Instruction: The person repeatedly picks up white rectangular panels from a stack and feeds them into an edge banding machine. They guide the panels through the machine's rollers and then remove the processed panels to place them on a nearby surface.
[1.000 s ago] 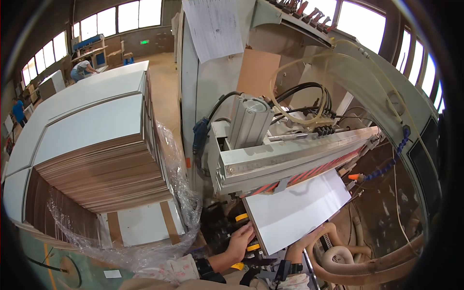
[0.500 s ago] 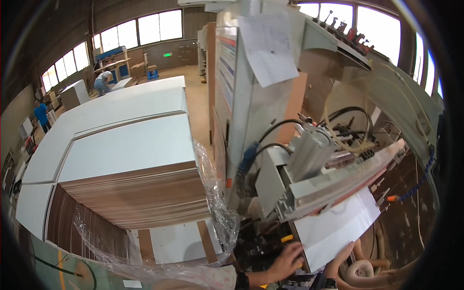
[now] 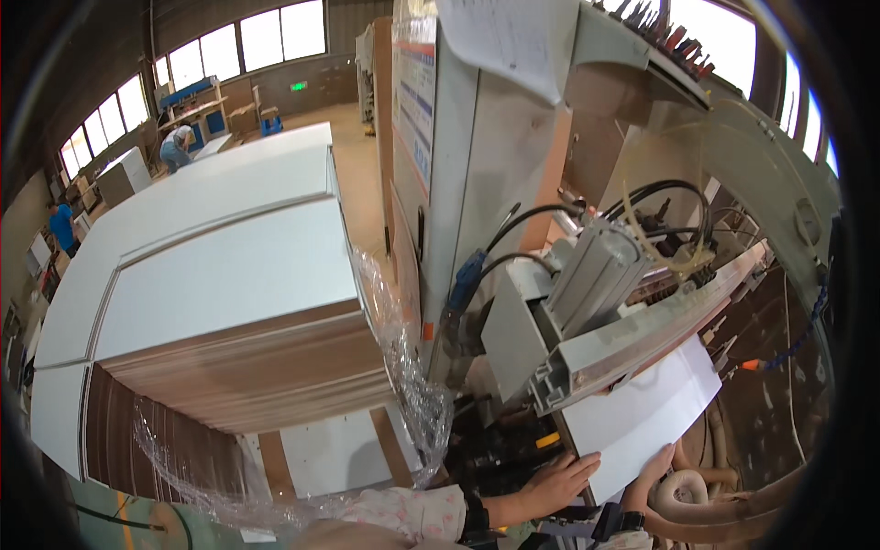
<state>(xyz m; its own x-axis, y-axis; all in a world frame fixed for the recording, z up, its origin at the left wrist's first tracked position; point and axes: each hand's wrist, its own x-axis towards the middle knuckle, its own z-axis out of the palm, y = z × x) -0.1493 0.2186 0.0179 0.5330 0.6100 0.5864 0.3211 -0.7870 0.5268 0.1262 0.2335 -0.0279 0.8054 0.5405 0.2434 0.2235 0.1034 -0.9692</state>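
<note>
Both hands press flat, fingers spread, on the near edge of 1 white panel (image 3: 642,426) lying on the machine bed under the grey clamp beam (image 3: 642,335): left hand (image 3: 555,481) at its near-left corner, right hand (image 3: 653,467) just beside. A stack of white boards (image 3: 229,302) stands to the left.

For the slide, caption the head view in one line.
Both hands, left hand and right hand, press a flat white rectangular panel under a grey machine beam.
</note>
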